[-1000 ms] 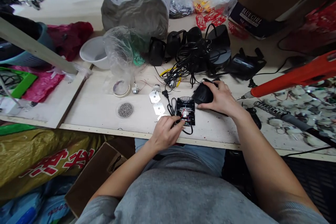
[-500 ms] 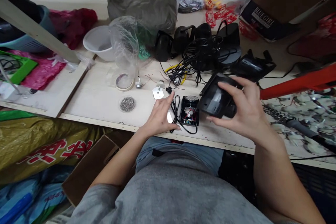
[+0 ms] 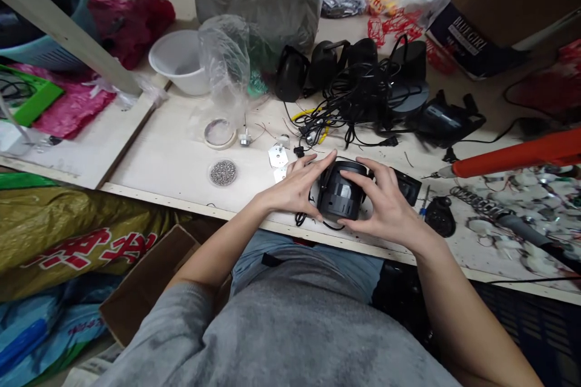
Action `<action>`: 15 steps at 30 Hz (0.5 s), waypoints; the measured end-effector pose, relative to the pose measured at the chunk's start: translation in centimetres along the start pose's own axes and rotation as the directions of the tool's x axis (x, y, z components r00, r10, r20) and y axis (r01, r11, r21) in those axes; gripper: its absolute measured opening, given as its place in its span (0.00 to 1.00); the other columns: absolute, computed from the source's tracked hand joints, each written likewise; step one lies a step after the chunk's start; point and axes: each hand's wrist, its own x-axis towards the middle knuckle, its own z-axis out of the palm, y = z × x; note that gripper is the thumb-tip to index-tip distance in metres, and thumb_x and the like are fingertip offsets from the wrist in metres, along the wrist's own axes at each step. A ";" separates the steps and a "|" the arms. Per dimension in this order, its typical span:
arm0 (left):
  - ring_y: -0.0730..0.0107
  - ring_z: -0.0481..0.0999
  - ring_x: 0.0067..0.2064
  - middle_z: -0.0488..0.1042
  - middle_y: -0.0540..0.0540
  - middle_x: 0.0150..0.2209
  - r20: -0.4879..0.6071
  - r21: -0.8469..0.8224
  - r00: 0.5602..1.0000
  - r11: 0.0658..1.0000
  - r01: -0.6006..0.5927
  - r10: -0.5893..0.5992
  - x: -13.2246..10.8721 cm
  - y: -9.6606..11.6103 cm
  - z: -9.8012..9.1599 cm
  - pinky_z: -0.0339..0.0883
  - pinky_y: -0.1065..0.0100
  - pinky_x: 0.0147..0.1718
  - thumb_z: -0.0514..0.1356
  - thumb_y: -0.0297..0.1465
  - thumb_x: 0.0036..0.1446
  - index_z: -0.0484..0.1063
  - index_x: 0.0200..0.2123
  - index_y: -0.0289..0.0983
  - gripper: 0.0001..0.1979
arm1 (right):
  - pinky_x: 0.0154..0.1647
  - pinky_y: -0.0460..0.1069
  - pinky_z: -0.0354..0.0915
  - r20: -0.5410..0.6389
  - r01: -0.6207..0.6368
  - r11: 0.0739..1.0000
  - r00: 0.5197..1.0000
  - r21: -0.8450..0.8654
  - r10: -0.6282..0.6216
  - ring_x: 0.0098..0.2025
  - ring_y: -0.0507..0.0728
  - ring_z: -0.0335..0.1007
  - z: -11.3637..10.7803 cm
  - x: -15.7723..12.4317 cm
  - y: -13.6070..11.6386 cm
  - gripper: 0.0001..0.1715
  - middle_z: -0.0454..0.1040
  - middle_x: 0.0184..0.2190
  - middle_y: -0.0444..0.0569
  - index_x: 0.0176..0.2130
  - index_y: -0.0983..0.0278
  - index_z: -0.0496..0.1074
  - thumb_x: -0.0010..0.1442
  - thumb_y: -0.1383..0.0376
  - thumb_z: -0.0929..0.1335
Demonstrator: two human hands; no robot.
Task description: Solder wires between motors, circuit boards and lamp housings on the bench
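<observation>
A glossy black plastic housing (image 3: 342,195) stands at the bench's front edge, over the spot where the open black base with wires lay; that base is now hidden. My right hand (image 3: 385,199) holds the housing from the right, fingers on its upper part and thumb low on its front. Around the left side curves my left hand (image 3: 299,187), index finger at the back and thumb near the lower front corner. A black cable (image 3: 333,227) loops out below. White plates (image 3: 278,157) lie beside the left hand.
To the left are a dish of small metal pieces (image 3: 223,173), a tape roll (image 3: 219,133) and a white bowl (image 3: 179,60). Black housings with tangled cables (image 3: 358,84) are behind. A red-orange tool (image 3: 512,154), screwdriver (image 3: 425,201) and black round part (image 3: 440,216) are right.
My right hand has brought the black housing left and down over the open base. My left hand has moved right to the housing's side. The screwdriver and flat black parts have come into sight.
</observation>
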 end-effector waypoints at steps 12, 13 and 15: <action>0.33 0.49 0.71 0.50 0.36 0.74 0.104 -0.240 0.989 0.962 0.131 -0.109 0.4 0.5 -0.5 0.45 0.35 0.68 0.74 0.55 0.38 0.32 0.76 0.45 0.72 | 0.66 0.73 0.60 0.070 0.022 0.998 0.997 0.050 -0.025 0.69 0.75 0.53 0.1 0.6 1.0 0.48 0.55 0.66 0.61 0.67 0.55 0.59 0.55 0.50 0.76; 0.33 0.49 0.71 0.50 0.36 0.74 0.103 -0.250 0.988 0.959 0.135 -0.112 0.4 0.5 -0.5 0.45 0.35 0.68 0.74 0.55 0.38 0.33 0.76 0.45 0.72 | 0.66 0.73 0.59 0.077 0.019 0.998 0.997 0.055 -0.023 0.69 0.75 0.53 0.1 0.6 1.0 0.48 0.55 0.66 0.61 0.67 0.54 0.59 0.55 0.50 0.76; 0.34 0.50 0.70 0.51 0.36 0.73 0.106 -0.261 0.988 0.955 0.139 -0.115 0.4 0.6 -0.6 0.45 0.36 0.67 0.74 0.54 0.39 0.33 0.76 0.45 0.72 | 0.66 0.72 0.60 0.094 0.013 0.998 0.995 0.064 -0.019 0.69 0.75 0.53 0.2 0.7 1.1 0.48 0.55 0.66 0.61 0.67 0.55 0.59 0.55 0.50 0.76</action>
